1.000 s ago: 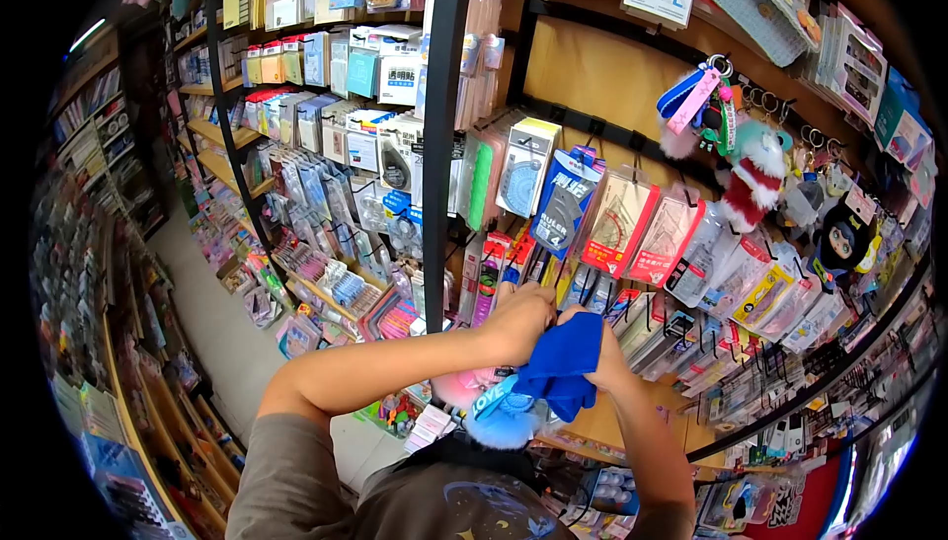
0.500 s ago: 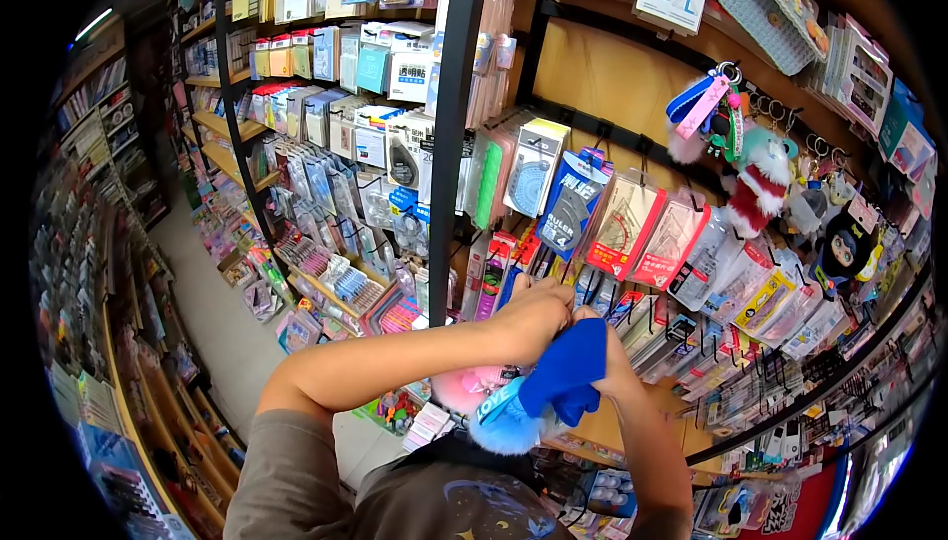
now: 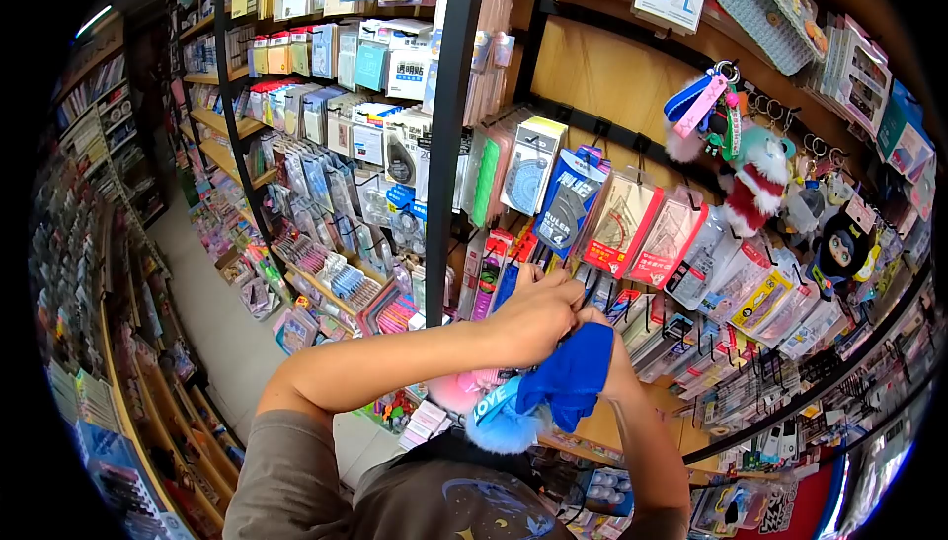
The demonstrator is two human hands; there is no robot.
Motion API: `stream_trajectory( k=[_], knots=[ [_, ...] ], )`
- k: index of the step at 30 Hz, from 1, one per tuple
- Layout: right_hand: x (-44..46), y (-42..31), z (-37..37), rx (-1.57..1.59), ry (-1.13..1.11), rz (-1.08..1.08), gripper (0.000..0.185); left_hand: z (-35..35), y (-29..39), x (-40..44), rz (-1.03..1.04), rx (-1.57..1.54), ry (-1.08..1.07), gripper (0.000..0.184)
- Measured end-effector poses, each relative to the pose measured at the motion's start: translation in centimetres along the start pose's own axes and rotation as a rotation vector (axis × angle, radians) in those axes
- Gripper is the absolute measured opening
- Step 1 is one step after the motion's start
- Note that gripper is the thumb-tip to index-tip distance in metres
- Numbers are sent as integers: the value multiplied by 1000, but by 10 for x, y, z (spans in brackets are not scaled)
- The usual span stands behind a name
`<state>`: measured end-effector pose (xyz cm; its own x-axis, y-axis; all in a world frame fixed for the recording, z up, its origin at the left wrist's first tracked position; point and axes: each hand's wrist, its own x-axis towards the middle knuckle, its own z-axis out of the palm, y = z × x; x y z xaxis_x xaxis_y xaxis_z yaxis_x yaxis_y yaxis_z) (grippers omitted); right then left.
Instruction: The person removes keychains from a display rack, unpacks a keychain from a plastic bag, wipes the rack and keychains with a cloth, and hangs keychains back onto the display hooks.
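Note:
My left hand (image 3: 541,311) is closed near the lower hooks of the rack, its fingers bent over something I cannot make out. My right hand (image 3: 604,352) is closed on a blue cloth (image 3: 568,374), which hangs down in folds beside the left wrist. Under the cloth and my left forearm hang a light-blue fluffy pompom (image 3: 502,429) with a "LOVE" strap and a pink fluffy one (image 3: 454,392). Just above my hands hang a blue ruler pack (image 3: 568,206) and a red-edged ruler set (image 3: 622,224).
A black rack post (image 3: 449,135) stands left of my hands. Plush keychains (image 3: 758,180) hang at the upper right. Hooks with packaged stationery fill the right side. Past shelves of stationery, an aisle floor (image 3: 212,308) runs at the left.
The rack has shifted slightly in view. My left hand has turned a little, its fingers lifting toward the ruler packs. The blue cloth has moved slightly right and its folds have changed.

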<state>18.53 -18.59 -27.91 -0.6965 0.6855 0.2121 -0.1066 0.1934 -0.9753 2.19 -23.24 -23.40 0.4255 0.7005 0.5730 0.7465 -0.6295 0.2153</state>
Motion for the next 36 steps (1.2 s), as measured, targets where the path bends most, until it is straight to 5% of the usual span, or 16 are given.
stream_trajectory(
  k=[4, 13, 19, 25, 36],
  knots=[
    [-7, -2, 8, -114, 69, -151, 43, -10, 4, 5, -129, -159, -62, 10],
    [-10, 2, 4, 8, 43, -62, 47, -7, 8, 3, -199, -141, -69, 13],
    [-13, 4, 16, -428, 265, -327, 43, 5, 5, 0, -286, -165, -29, 12],
    [-14, 6, 6, -449, 123, -495, 35, 5, 4, -3, -370, -234, -158, 13],
    [-16, 14, -7, -210, -45, -293, 25, 7, 10, -6, -245, -85, -271, 2]
  ],
)
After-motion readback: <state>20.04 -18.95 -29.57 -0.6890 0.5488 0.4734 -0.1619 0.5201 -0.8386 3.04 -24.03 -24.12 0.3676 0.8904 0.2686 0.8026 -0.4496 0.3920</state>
